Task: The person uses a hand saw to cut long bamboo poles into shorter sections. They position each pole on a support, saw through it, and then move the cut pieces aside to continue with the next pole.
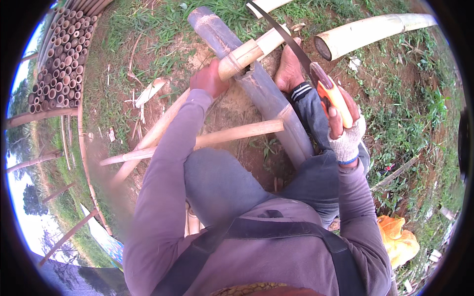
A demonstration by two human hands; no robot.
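Holding a pale tan bamboo pole [242,58], smooth, ringed at nodes and whiter toward the tip, wrapped tightly in the left hand [210,79] and angled across a notched grey bamboo log [266,93]. Gripping an orange-handled pruning saw [321,76], dark-bladed and curved, in the gloved right hand [348,135]; crossing the pole's tip in view, cannot tell if touching. Just beside the log, planted on a bare foot [288,71]

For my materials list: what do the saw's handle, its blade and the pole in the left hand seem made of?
Handle: probably plastic; mostly orange, smooth-looking surface. Blade: likely metal, dark finish; thin, narrow strip. Pole: bamboo, it appears; pale, smooth, visibly jointed.
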